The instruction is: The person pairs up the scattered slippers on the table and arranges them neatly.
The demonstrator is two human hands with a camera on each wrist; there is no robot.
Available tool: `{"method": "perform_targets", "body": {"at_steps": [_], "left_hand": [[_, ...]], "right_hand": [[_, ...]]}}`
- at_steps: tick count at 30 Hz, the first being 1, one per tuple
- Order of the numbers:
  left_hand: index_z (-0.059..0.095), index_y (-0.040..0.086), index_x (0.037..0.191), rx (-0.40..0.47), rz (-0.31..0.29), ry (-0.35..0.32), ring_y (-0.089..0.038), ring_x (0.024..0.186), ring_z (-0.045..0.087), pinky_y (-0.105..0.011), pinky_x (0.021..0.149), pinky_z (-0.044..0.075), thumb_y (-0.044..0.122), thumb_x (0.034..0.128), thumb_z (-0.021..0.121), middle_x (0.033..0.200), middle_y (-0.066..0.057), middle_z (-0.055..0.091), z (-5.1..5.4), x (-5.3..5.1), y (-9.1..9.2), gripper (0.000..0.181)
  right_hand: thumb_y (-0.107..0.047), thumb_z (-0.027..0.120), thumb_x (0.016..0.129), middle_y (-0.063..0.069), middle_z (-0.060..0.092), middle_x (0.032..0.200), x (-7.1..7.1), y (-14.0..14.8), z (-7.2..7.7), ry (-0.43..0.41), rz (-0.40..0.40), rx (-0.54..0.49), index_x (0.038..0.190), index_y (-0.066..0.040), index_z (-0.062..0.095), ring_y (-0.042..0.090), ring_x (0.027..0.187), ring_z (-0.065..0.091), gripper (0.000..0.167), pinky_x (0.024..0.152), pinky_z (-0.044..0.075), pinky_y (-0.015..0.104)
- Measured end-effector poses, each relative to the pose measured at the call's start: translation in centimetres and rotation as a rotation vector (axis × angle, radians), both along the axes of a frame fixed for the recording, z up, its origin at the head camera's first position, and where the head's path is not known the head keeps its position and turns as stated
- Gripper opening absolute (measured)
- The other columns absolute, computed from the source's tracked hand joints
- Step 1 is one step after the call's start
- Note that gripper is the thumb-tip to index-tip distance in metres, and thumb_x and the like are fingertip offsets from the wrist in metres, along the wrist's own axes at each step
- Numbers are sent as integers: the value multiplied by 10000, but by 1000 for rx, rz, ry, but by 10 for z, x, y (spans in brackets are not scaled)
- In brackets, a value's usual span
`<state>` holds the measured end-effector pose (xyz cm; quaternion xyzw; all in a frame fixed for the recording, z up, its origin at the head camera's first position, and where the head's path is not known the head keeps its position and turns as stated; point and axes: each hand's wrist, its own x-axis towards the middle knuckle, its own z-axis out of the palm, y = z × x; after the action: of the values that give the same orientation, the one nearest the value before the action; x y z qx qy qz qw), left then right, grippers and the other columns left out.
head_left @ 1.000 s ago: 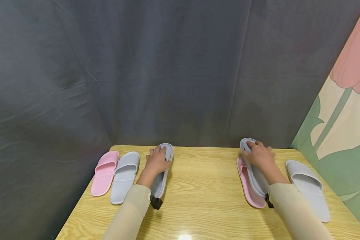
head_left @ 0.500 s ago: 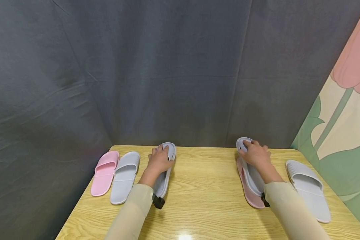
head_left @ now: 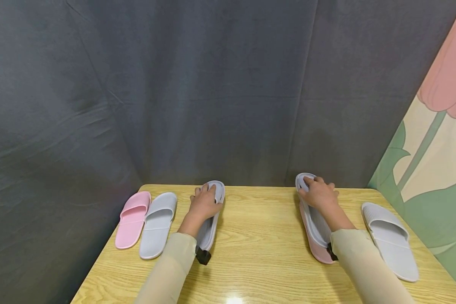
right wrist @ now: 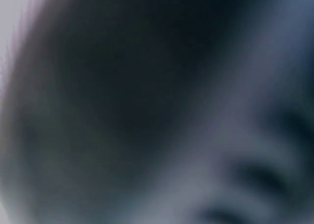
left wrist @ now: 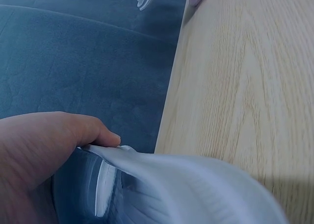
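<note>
My left hand (head_left: 204, 204) grips a light grey slipper (head_left: 209, 232) at its far end, left of the table's middle. In the left wrist view my thumb (left wrist: 93, 130) presses on the edge of that grey slipper (left wrist: 196, 185); the fingers underneath are hidden. Farther right, my right hand (head_left: 320, 195) holds another grey slipper (head_left: 317, 226) by its far end. A pink slipper (head_left: 321, 252) lies below it, mostly covered; whether the two touch, I cannot tell. The right wrist view is too dark and blurred to make out the hold.
At the table's left side a pink slipper (head_left: 131, 228) and a grey slipper (head_left: 154, 236) lie side by side. One more grey slipper (head_left: 397, 253) rests near the right edge. Behind the wooden table (head_left: 258, 236) hangs a dark grey curtain (head_left: 228, 105).
My left hand has shifted slightly right with its grey slipper. The right hand has moved a little left, and its grey slipper now covers more of the pink one.
</note>
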<state>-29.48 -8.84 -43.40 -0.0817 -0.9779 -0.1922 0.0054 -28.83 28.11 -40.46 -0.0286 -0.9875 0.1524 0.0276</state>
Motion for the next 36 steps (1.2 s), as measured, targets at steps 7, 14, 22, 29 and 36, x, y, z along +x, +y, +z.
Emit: {"method": "perform_targets", "body": {"at_steps": [7, 14, 22, 29, 36], "left_hand": [[381, 58, 1561, -4, -2, 3, -471, 1440, 284, -681, 1078, 304, 342, 947, 653, 1600, -229, 316, 1, 1, 3, 729], [371, 67, 1567, 7, -11, 9, -465, 1438, 288, -674, 1081, 301, 347, 955, 646, 1605, -221, 309, 1, 2, 7, 727], [363, 77, 1573, 9, -9, 4, -462, 1448, 276, -674, 1087, 292, 357, 963, 636, 1612, -212, 303, 2, 1, 9, 724], [371, 73, 1569, 6, -7, 18, -469, 1430, 294, -662, 1068, 319, 367, 953, 640, 1601, -223, 317, 2, 0, 13, 734], [381, 65, 1563, 26, -10, 19, -472, 1430, 294, -670, 1072, 310, 346, 950, 638, 1597, -225, 325, 5, 1, 17, 722]], "right_hand": [[-354, 489, 954, 348, 372, 1478, -1, -8, 0, 6, 0, 10, 1530, -71, 407, 693, 1167, 378, 647, 887, 359, 772], [-354, 503, 942, 343, 393, 1468, -3, -12, -1, 34, 11, 22, 1520, -77, 429, 691, 1161, 392, 646, 875, 376, 764], [-351, 501, 947, 345, 378, 1477, -3, -18, 1, 28, 10, 10, 1520, -71, 427, 686, 1179, 377, 642, 894, 359, 773], [-354, 504, 952, 330, 371, 1498, -2, -23, 4, 12, 1, 9, 1528, -84, 427, 681, 1189, 375, 641, 908, 347, 776], [-350, 501, 954, 337, 370, 1490, -4, -30, 5, 8, 10, 9, 1534, -87, 416, 682, 1167, 387, 643, 893, 364, 762]]}}
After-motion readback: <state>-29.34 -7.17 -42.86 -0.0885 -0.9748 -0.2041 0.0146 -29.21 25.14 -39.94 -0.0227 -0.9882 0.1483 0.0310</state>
